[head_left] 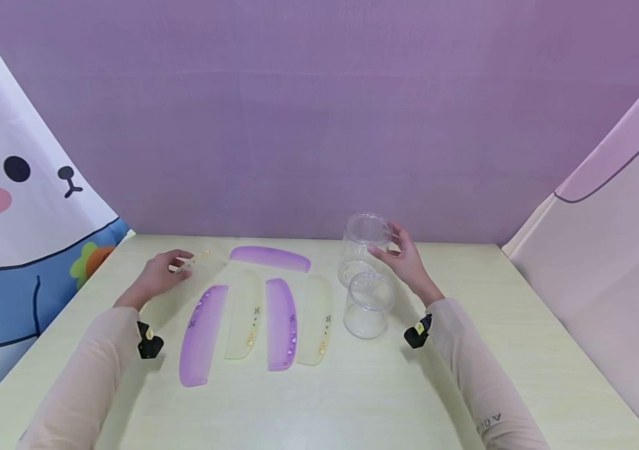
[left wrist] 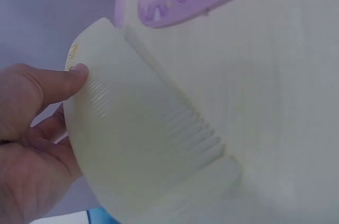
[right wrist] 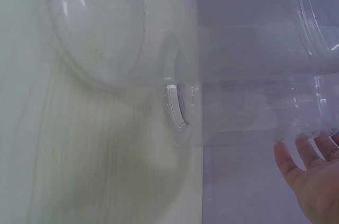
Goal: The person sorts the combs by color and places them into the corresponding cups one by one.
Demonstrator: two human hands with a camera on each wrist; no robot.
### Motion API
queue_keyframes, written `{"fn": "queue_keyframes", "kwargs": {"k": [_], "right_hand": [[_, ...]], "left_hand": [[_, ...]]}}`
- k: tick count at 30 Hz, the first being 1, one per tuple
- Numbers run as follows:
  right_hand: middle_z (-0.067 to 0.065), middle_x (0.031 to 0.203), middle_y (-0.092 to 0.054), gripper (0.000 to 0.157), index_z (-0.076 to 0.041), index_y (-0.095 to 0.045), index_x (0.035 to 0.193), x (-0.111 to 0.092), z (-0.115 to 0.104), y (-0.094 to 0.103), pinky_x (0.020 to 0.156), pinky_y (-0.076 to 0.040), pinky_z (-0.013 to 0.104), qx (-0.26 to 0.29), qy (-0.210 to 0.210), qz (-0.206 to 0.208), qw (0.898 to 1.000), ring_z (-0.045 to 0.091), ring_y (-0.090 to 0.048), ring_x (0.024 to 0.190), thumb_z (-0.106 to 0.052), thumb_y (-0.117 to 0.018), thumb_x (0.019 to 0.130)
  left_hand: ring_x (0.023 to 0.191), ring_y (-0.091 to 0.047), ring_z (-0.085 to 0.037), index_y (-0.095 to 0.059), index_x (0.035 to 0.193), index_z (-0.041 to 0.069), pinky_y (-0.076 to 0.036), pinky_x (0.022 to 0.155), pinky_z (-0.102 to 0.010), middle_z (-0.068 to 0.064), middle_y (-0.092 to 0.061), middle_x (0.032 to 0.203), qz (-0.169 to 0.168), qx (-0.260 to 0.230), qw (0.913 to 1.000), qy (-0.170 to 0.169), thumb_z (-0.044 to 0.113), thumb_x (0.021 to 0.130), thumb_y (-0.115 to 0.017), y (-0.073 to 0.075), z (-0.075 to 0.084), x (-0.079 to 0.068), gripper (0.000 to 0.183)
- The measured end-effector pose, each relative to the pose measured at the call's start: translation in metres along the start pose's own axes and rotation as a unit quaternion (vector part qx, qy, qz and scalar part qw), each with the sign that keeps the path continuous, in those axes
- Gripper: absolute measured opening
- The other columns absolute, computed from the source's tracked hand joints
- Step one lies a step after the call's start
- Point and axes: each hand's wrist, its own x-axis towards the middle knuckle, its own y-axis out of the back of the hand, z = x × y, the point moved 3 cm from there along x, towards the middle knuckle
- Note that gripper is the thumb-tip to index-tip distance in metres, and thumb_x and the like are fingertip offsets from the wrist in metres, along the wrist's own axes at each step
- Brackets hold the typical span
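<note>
My left hand (head_left: 163, 273) pinches a pale yellow comb (left wrist: 127, 123) between thumb and fingers. In the left wrist view, the comb is tilted, with its teeth toward the table. The right hand (head_left: 407, 261) grips the upper side of a tall clear jar (head_left: 368, 244), thumb in front and fingers behind it. A shorter clear jar (head_left: 368, 306) stands upright just in front of the tall one. Between the hands lie a left purple comb (head_left: 203, 337), a middle purple comb (head_left: 282, 325), a back purple comb (head_left: 270, 257) and two pale yellow combs (head_left: 244, 315) (head_left: 315, 322).
The pale wooden table (head_left: 319, 412) ends at a purple cloth wall (head_left: 308, 125) behind. A cartoon-printed cloth (head_left: 27, 250) hangs on the left, and a pink-and-white cloth (head_left: 623, 219) on the right. Black wrist cameras (head_left: 149, 342) (head_left: 417, 332) are worn at both cuffs.
</note>
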Motion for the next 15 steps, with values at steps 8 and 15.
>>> {"fn": "queue_keyframes", "kwargs": {"k": [8, 15], "right_hand": [[0.022, 0.146, -0.025, 0.077, 0.002, -0.017, 0.142, 0.001, 0.001, -0.001, 0.102, -0.035, 0.05, 0.004, 0.002, -0.001, 1.0, 0.04, -0.026, 0.133, -0.011, -0.065, 0.083], [0.022, 0.146, -0.025, 0.078, 0.002, -0.017, 0.142, 0.0, 0.001, -0.001, 0.103, -0.035, 0.05, 0.005, -0.001, -0.002, 1.0, 0.04, -0.026, 0.133, -0.011, -0.065, 0.083]], "left_hand": [[0.099, -0.056, -0.044, -0.047, 0.124, -0.005, -0.048, 0.084, -0.051, -0.032, -0.054, 0.113, 0.022, -0.003, 0.9994, -0.028, 0.006, 0.087, -0.057, 0.013, 0.018, 0.004, 0.04], [0.104, -0.051, -0.04, -0.045, 0.126, -0.004, -0.048, 0.086, -0.051, -0.027, -0.051, 0.117, 0.051, -0.024, 0.9961, -0.068, 0.003, 0.087, -0.055, 0.02, 0.034, 0.012, 0.041]]}}
